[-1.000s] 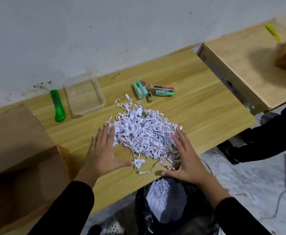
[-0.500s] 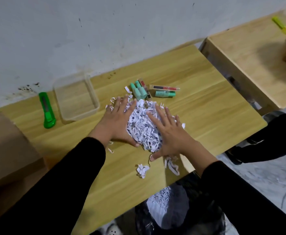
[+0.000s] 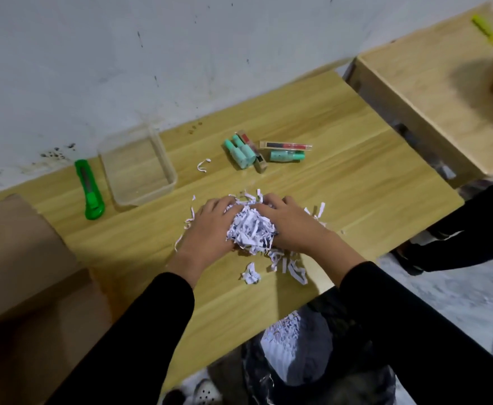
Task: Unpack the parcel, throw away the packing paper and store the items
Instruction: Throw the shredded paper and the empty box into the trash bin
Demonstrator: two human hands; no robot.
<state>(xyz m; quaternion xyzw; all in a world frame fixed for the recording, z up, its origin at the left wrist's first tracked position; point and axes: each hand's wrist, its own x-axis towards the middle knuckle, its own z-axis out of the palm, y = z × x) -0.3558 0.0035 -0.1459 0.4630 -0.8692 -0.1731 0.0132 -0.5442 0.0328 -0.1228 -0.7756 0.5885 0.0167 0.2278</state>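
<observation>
- Left hand [image 3: 210, 226] and right hand [image 3: 292, 226] are cupped tight around a clump of shredded packing paper [image 3: 251, 232] on the wooden table [image 3: 341, 182].
- Loose shreds [image 3: 286, 266] sit just in front.
- Three mint bottles [image 3: 241, 152], two slim boxes [image 3: 286, 145], one clear tub [image 3: 138, 168], one green box cutter [image 3: 89, 190] behind.
- Black bin bag [image 3: 312, 361] below table edge.

The surface [image 3: 341, 182] is pale wood-grain laminate, smooth with a slight sheen. The shredded paper [image 3: 251, 229] looks crinkled and matt. The container [image 3: 137, 168] is clear plastic; the utility knife [image 3: 89, 190] glossy green plastic. The box [image 3: 20, 258] is matt brown cardboard.
</observation>
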